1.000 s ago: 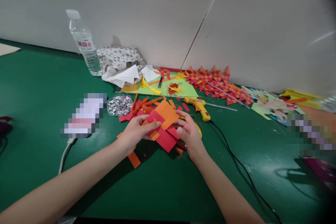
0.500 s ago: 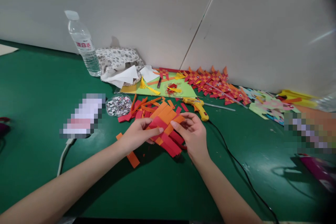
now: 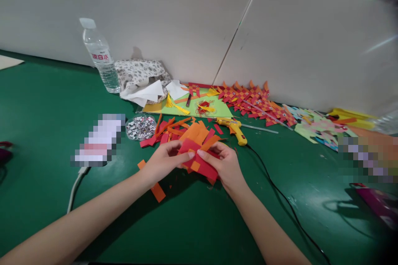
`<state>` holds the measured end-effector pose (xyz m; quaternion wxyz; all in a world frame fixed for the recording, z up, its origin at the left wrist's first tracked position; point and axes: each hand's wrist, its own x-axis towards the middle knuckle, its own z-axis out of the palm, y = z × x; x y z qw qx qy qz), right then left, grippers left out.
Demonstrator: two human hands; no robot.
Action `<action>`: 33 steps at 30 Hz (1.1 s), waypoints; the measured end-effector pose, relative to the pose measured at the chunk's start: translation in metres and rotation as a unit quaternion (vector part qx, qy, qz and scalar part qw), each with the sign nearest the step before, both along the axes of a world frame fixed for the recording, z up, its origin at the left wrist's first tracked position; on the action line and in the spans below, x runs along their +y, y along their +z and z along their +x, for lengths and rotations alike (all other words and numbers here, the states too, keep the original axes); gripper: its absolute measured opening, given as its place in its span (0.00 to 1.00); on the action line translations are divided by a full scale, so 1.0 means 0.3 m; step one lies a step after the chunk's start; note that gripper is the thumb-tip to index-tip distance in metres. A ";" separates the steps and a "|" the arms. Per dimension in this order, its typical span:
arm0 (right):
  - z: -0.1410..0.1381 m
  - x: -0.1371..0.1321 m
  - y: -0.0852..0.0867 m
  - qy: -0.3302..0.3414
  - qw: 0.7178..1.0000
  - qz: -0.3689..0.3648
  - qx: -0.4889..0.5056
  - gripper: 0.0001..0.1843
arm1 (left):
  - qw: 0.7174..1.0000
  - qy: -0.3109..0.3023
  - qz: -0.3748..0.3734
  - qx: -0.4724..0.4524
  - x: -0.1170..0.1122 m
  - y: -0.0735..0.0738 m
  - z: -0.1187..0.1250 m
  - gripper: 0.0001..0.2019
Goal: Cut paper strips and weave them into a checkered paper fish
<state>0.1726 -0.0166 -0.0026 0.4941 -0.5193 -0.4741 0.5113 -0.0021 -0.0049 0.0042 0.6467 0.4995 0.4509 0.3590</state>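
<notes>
Between my two hands is a piece of woven red and orange paper strips (image 3: 203,166), held a little above the green table. My left hand (image 3: 166,158) grips its left side, thumb on top and fingers underneath. On the right side my right hand (image 3: 224,161) pinches it, its thumb beside an orange strip that slants up to the right. Both thumb tips nearly meet at the weave's middle. Loose red and orange strips (image 3: 168,129) lie behind it, and an orange strip (image 3: 158,192) lies under my left wrist.
Behind my hands are a yellow glue gun (image 3: 234,128) with a black cord, a box of googly eyes (image 3: 141,127) and a green sheet (image 3: 186,103). Finished woven fish (image 3: 248,99) are piled by the wall. A phone (image 3: 99,138) and water bottle (image 3: 101,58) stand left.
My right hand has shifted left and its thumb now sits nearer the left thumb. One orange strip has turned and now sticks out to the upper right; more red shows on top.
</notes>
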 end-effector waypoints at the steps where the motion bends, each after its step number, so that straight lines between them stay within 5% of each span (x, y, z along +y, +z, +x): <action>1: 0.002 0.002 0.000 -0.010 1.000 -0.004 0.004 0.15 | 1.000 0.017 0.013 0.001 0.001 0.002 0.000 0.16; 10: 0.005 0.005 -0.008 0.019 0.999 -0.007 -0.045 0.17 | 0.997 0.043 0.057 -0.024 0.019 -0.026 -0.007 0.22; 21: -0.024 -0.011 -0.004 0.043 0.998 0.000 -0.041 0.17 | 0.977 0.079 0.177 0.090 0.018 -0.043 -0.017 0.15; 28: -0.024 -0.009 -0.002 0.046 0.999 -0.022 -0.017 0.18 | 0.969 0.061 0.206 0.118 0.016 -0.051 -0.022 0.17; 33: -0.023 -0.008 -0.005 0.044 0.998 -0.031 -0.021 0.18 | 0.935 0.028 0.296 0.193 0.012 -0.054 -0.030 0.23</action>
